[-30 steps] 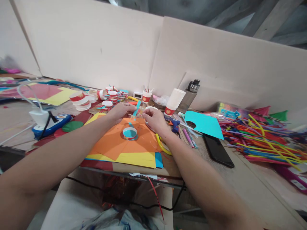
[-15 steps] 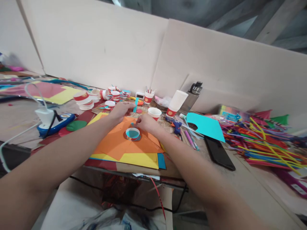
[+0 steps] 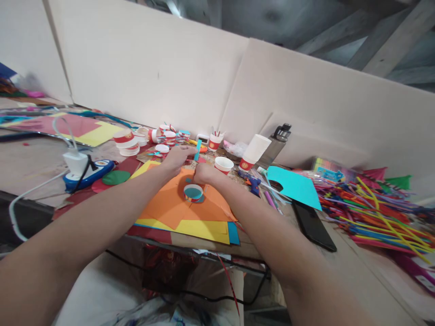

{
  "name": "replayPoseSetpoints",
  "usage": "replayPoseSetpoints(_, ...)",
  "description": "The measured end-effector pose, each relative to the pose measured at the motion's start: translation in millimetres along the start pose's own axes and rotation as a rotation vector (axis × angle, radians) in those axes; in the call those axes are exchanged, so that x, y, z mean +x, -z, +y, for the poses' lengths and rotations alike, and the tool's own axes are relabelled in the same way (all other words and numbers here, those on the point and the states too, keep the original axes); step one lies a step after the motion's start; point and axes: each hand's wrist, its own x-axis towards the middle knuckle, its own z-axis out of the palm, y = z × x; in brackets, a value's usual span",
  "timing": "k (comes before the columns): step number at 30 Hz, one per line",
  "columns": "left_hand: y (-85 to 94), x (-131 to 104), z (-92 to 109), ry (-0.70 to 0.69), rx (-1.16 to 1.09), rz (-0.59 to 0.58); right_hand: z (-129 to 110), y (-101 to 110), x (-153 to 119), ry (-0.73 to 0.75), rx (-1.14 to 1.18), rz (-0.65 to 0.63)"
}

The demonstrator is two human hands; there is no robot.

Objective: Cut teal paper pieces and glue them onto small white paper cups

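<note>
My left hand [image 3: 182,156] pinches a narrow light-blue paper strip [image 3: 198,149], which stands upright above the orange sheets. Just below the strip is my right hand [image 3: 205,174], its fingers curled closed. What those fingers hold, if anything, is hidden. A short cut-down paper cup ring [image 3: 193,194] with a blue inside lies on the orange paper [image 3: 163,203], in front of my right hand. Behind that hand stands a white and red paper cup [image 3: 224,165].
Several cut cups [image 3: 125,138] sit at the left, near a blue power strip [image 3: 89,174]. To the right are a blue glue gun [image 3: 251,180], stacked cups [image 3: 254,151], a bottle [image 3: 273,147], a turquoise sheet [image 3: 295,185], a black phone [image 3: 314,226] and many pipe cleaners [image 3: 374,217].
My right hand has come slightly left, closer to the strip and my left hand. The left hand still holds the strip. The whole view has shifted a little.
</note>
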Motion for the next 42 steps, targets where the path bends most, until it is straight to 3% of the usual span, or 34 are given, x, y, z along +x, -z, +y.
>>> replayPoseSetpoints(4,1.6,2.0,-0.5,-0.008,-0.01,0.011,1.9,17.4,-9.9,-0.058,0.053,-0.037)
replayPoseSetpoints(10,2.5,2.2,-2.9,-0.02,0.036,-0.02,3.3,44.0,-41.7,-0.088,0.303,0.018)
replayPoseSetpoints(17,-3.8,-6.3,-5.3,-0.036,0.141,-0.176,12.4,45.4,-61.5,-0.175,0.7,0.296)
replayPoseSetpoints(23,-13.1,-16.9,0.2,0.001,0.191,-0.178,17.9,47.9,-64.3,-0.167,0.799,0.454)
replayPoseSetpoints(34,-19.5,-22.9,-3.7,0.038,0.139,-0.316,16.0,47.5,-67.3,-0.221,0.94,0.418)
replayPoseSetpoints(42,-20.7,-24.2,-3.5,-0.001,0.157,-0.325,11.0,48.7,-70.9,-0.241,0.963,0.387)
